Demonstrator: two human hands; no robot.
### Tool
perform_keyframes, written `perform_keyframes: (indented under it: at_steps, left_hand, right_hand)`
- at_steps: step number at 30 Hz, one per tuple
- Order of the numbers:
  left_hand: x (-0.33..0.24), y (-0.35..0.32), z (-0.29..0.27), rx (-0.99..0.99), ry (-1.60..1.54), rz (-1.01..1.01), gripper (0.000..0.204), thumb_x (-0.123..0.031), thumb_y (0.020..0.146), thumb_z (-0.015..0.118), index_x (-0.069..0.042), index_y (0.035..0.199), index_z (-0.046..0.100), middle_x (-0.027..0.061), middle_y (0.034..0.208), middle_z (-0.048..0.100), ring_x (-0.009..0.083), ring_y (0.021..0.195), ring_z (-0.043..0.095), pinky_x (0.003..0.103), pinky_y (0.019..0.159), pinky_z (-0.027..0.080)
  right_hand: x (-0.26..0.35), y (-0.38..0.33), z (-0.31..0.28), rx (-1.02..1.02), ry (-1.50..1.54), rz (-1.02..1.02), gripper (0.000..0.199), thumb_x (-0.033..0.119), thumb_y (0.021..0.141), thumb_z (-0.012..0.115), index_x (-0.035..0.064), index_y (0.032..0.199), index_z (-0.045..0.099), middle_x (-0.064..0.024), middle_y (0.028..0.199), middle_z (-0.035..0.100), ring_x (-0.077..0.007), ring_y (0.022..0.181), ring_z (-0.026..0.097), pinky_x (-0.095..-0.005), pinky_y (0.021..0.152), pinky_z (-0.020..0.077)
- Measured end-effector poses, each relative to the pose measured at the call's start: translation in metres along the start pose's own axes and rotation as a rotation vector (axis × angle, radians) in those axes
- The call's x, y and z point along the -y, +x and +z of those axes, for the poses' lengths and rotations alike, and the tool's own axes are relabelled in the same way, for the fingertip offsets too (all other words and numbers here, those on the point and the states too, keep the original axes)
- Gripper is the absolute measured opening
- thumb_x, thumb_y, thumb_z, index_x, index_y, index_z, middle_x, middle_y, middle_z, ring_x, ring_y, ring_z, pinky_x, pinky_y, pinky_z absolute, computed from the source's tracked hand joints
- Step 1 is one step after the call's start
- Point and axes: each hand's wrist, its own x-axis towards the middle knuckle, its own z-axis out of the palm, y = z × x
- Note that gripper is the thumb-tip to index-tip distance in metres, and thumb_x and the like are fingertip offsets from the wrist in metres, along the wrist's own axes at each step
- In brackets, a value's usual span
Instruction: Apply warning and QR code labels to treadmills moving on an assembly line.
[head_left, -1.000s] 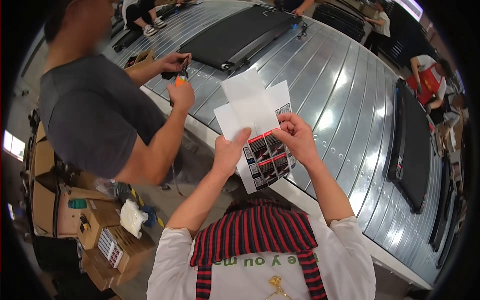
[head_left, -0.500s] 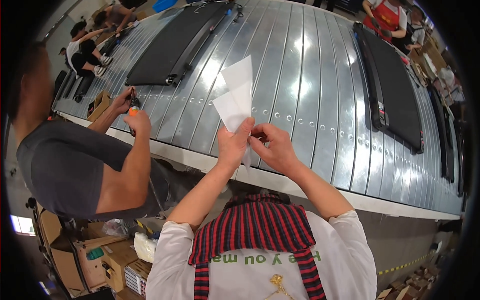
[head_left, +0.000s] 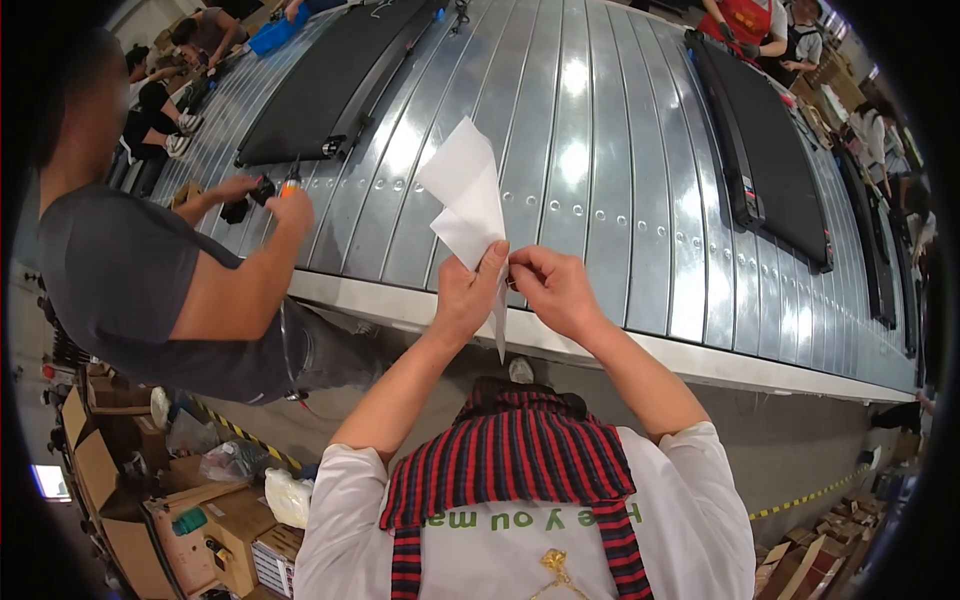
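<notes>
Folded white paper (head_left: 466, 180) stands up from my left hand (head_left: 468, 300), whose thumb presses it against the fingers. A narrow end of the paper hangs below the fist. Close beside it, my right hand (head_left: 553, 290) pinches thumb and fingertips together at the paper's edge. A tiny dark thing shows at those fingertips, too small to name. Both hands are above the near edge of a slatted metal conveyor (head_left: 540, 225).
A co-worker in a dark shirt (head_left: 130, 270) stands at my left with an orange-and-black power tool (head_left: 290, 187). Long black panels lie on the conveyor, one far left (head_left: 330, 85) and one right (head_left: 765, 150). Cardboard boxes (head_left: 235, 520) stand lower left.
The paper has turned and tilted a little to the left in my left hand. My right fingers have drawn slightly away from it. The co-worker's hands and tool have shifted.
</notes>
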Motion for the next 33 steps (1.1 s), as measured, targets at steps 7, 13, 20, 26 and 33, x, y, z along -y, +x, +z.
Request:
perform_keyframes:
  at_steps: [7,13,20,26,33]
  left_hand:
    - [0.004,-0.021,-0.005,0.038,0.054,0.046,0.033,-0.03,0.092,0.052,0.002,0.086,0.057,0.0048,0.066,0.055,0.0111,0.062,0.049,0.028,0.054,0.041]
    - [-0.004,-0.019,0.014,0.035,0.116,0.076,0.033,-0.029,0.093,0.051,0.002,0.085,0.058,0.0051,0.064,0.055,0.0127,0.059,0.049,0.029,0.053,0.041]
    - [-0.013,0.004,0.083,0.099,0.143,0.133,0.033,-0.029,0.094,0.047,0.002,0.089,0.059,0.0072,0.068,0.059,0.0147,0.062,0.055,0.03,0.056,0.044]
    - [-0.012,0.035,0.161,0.124,0.172,0.123,0.034,-0.029,0.093,0.047,0.002,0.087,0.06,0.0097,0.067,0.06,0.0165,0.062,0.058,0.031,0.057,0.045]
    - [-0.018,0.047,0.209,-0.046,0.27,0.023,0.04,-0.038,0.088,0.054,0.001,0.089,0.063,0.0143,0.069,0.063,0.0235,0.068,0.065,0.032,0.061,0.049]
  right_hand:
    - [-0.008,-0.02,0.008,0.001,0.065,0.015,0.015,0.008,0.083,0.053,-0.0041,0.088,0.061,-0.0141,0.07,0.063,-0.0152,0.061,0.059,-0.0289,0.058,0.0467]
    - [-0.01,-0.023,-0.016,0.041,0.168,0.025,0.016,0.01,0.083,0.057,-0.0058,0.085,0.06,-0.0099,0.069,0.063,-0.0119,0.062,0.058,-0.026,0.058,0.0469]
    - [-0.025,-0.014,-0.098,0.121,0.248,0.007,0.015,0.009,0.086,0.054,-0.0047,0.085,0.059,-0.0074,0.072,0.063,-0.0096,0.064,0.058,-0.0246,0.061,0.048]
    - [-0.046,-0.01,-0.18,0.06,0.219,-0.004,0.015,0.009,0.087,0.053,-0.0041,0.084,0.058,-0.0073,0.071,0.063,-0.0112,0.063,0.058,-0.0252,0.06,0.0475]
    - [-0.061,0.004,-0.212,0.046,-0.007,-0.082,0.012,0.008,0.088,0.052,-0.0027,0.086,0.057,-0.0061,0.073,0.062,-0.0104,0.067,0.058,-0.0252,0.062,0.0472]
